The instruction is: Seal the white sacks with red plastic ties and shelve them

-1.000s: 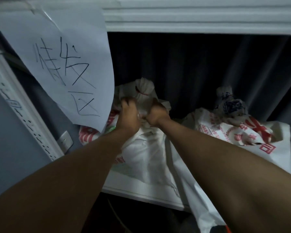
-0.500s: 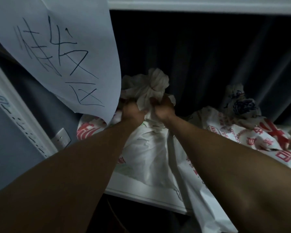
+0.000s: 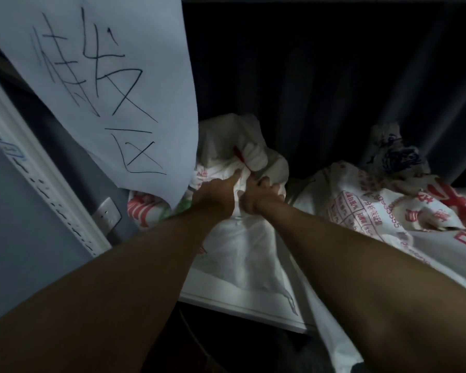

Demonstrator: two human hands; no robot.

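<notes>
A white sack (image 3: 242,246) with red print lies on the white shelf (image 3: 226,300), its bunched neck pointing away from me. A red plastic tie (image 3: 241,157) circles that neck. My left hand (image 3: 215,197) grips the gathered fabric just below the tie, thumb stretched up toward it. My right hand (image 3: 258,197) grips the same neck from the right side, fingers curled into the folds. A second white sack (image 3: 374,208) with red lettering rests to the right, its tied top (image 3: 390,154) showing blue print.
A hanging sheet of paper (image 3: 113,84) with handwritten black characters covers the upper left and overlaps the sack's left end. A white shelf post (image 3: 38,179) and a wall socket (image 3: 106,214) stand on the left. Dark curtain (image 3: 320,76) backs the shelf.
Both hands slid lower on the sack's neck, and the bunched top has dropped and tipped away, exposing the red tie. The view shifted closer and downward.
</notes>
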